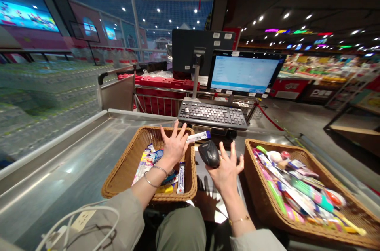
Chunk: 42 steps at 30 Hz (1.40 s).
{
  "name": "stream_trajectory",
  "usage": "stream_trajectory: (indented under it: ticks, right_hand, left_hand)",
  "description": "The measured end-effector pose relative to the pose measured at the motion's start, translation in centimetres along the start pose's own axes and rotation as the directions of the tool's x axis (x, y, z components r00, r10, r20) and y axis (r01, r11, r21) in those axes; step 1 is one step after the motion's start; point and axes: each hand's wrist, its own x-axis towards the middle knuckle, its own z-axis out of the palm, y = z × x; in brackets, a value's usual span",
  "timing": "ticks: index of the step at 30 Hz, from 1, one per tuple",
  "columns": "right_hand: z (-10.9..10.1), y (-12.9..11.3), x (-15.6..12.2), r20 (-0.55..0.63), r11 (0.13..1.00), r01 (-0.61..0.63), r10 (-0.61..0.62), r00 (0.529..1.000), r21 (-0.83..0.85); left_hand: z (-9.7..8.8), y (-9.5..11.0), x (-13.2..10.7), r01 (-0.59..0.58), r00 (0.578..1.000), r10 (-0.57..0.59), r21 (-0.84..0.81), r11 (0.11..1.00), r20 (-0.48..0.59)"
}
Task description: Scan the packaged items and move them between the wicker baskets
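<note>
"Checking what crowds the hands: what do you see?"

"A left basket (118,175) lies under the left hand (174,146), and a right basket (253,187) full of small goods (308,189) stands near the right hand (227,172). A keyboard (212,114) sits beyond, with a lit screen (246,73) behind it. A white cable (116,223) loops in front of the left sleeve (129,219)."

"And the grips?"

"As far as the partly hidden fingers let me judge, the left hand pinches a slim packet (198,137) at its thumb side, other fingers fanned. The packet juts past the left basket's rim toward the scanner (209,154), which the right hand holds by thumb and forefinger, remaining fingers spread."

"The surface and room?"

"A metal counter (65,160) with a raised edge spreads leftward. Past it stand a shopping cart (157,100) and, further left, blurred stacks (38,84). Small ceiling lights shine over a grey floor (276,114) at right."

"Materials?"

"Both baskets are brown, tightly woven, round-cornered. The counter is smooth and shiny, the scanner black and rounded, the packet narrow, pale and blue-ended."
</note>
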Motion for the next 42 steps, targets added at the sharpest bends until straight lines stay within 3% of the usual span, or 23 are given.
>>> stream_trajectory:
  ticks: [11,19,32,42]
  right_hand:
    - [-1.1,1.1,-0.5,-0.008,0.998,-0.036,0.036,0.999,-0.058]
    - [-3.1,2.0,-0.9,-0.090,0.993,-0.039,0.029,0.996,-0.113]
    - [-6.8,4.8,-2.0,-0.189,0.971,-0.185,0.155,0.970,-0.154]
    - [-9.3,7.1,-2.5,-0.237,0.937,-0.310,0.269,0.934,-0.158]
  left_hand:
    - [-0.4,0.4,0.6,-0.045,0.999,0.045,-0.002,0.999,0.005]
    - [-1.1,2.3,2.0,-0.067,0.998,0.067,-0.031,0.997,-0.009]
    - [-0.8,7.9,3.9,-0.099,0.995,0.097,-0.121,0.988,-0.018]
    - [-0.1,13.9,5.2,-0.097,0.995,0.098,-0.191,0.977,0.000]
